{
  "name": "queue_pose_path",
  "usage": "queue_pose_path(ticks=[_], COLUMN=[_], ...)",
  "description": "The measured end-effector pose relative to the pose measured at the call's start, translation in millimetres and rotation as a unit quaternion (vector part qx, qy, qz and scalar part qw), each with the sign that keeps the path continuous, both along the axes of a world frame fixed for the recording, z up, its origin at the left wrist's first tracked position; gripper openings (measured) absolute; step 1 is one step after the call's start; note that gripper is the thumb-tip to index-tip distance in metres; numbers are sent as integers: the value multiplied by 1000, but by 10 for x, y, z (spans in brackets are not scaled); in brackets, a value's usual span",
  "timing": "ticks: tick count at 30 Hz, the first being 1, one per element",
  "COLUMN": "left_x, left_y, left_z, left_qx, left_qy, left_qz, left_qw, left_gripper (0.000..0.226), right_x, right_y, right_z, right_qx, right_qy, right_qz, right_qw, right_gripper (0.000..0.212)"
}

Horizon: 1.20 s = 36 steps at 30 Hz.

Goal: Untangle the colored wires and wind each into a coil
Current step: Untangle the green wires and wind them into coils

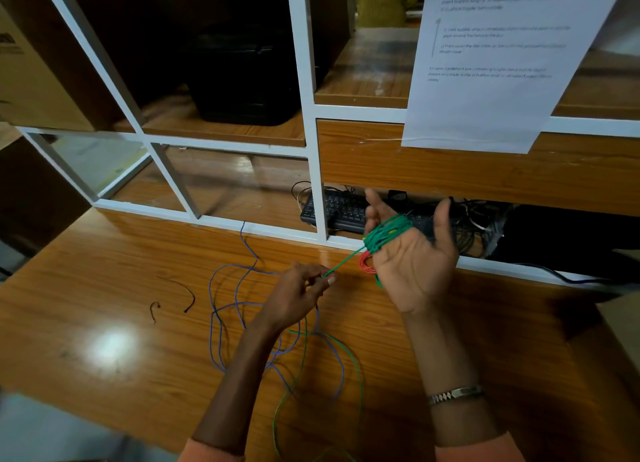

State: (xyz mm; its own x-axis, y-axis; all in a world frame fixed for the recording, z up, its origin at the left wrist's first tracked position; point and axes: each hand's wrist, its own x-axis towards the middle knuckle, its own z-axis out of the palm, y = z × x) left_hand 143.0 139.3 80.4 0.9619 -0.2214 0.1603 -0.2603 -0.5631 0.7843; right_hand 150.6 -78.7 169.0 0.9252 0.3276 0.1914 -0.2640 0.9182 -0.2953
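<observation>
Where orange wire hides, right hand

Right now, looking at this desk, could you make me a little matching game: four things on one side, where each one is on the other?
Things:
1. green wire
2. blue wire
3. black wire piece
4. keyboard

Places:
A. loose loops on the desk
B. under the shelf
C. wound round the right hand
D. alone, left of the loops

Pairs: 1-C, 2-A, 3-D, 4-B

Dim, soft-edged view; overhead glare on the table.
</observation>
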Motion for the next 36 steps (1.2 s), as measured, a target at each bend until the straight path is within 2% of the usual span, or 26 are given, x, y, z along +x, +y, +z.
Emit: queue_pose_path(ticks=[2, 3, 4, 5, 6, 7, 8, 11, 12, 14, 16, 19, 20, 21, 22, 24, 25, 26, 27, 30, 33, 36], left_x=[0, -6, -18, -37, -66, -94, -123, -105, -82, -51, -61, -100, -103, -101, -100, -96, -96, -106, -122, -175, -219, -240], left_y=[38, 46, 49, 39, 21, 1, -13, -4, 13, 46, 60, 58, 59, 57, 57, 70, 87, 107, 122, 120, 57, 30], left_z=[-34, -42, -42, -29, 4, 51, 101, 218, 250, 269, 252, 209, 193, 174, 148, 97, 70, 46, 25, -16, -109, -198], left_qx=[46, 63, 71, 64, 46, 27, 13, 10, 12, 10, 11, 21, 24, 24, 19, -9, -21, -28, -32, -39, -32, -27], left_qy=[-10, -14, -20, -26, -39, -60, -89, -166, -174, -183, -190, -183, -177, -171, -162, -130, -111, -96, -87, -73, -62, -59], left_qz=[-2, -1, 2, 9, 23, 46, 74, 130, 138, 138, 131, 129, 129, 129, 135, 160, 171, 177, 177, 163, 136, 87], left_qw=[999, 998, 997, 998, 998, 997, 993, 977, 975, 973, 973, 974, 975, 976, 977, 979, 979, 979, 980, 983, 988, 994], left_gripper=[30, 31, 30, 25, 20, 15, 11, 11, 13, 13, 12, 10, 10, 10, 10, 9, 9, 11, 13, 26, 36, 36], right_x=[45, 67, 84, 97, 90, 81, 64, 9, -2, -11, -26, -86, -112, -141, -166, -196, -193, -164, -120, -17, 55, 125], right_y=[24, 49, 78, 99, 108, 102, 87, 68, 83, 120, 134, 114, 103, 85, 69, 31, -5, -52, -113, -234, -283, -392], right_z=[5, -12, -20, -45, -53, -64, -83, -144, -174, -227, -231, -180, -169, -163, -159, -139, -117, -105, -87, -7, 48, 34], right_qx=[-68, -147, -271, -425, -560, -650, -703, -788, -788, -758, -740, -719, -694, -648, -578, -359, -226, -112, -41, 38, 165, 174], right_qy=[24, 33, 38, 44, 54, 59, 56, -22, -55, -90, -91, -94, -102, -115, -129, -153, -166, -174, -174, -114, -11, 60], right_qz=[-61, -93, -120, -139, -140, -119, -84, 15, 38, 83, 127, 190, 214, 236, 258, 304, 322, 326, 306, 146, 1, -116], right_qw=[996, 984, 954, 893, 815, 748, 704, 615, 612, 640, 654, 662, 680, 715, 763, 869, 904, 922, 935, 982, 986, 976], right_gripper=[91, 91, 91, 90, 90, 89, 88, 75, 69, 55, 47, 56, 59, 61, 61, 59, 58, 59, 60, 53, 42, 50])
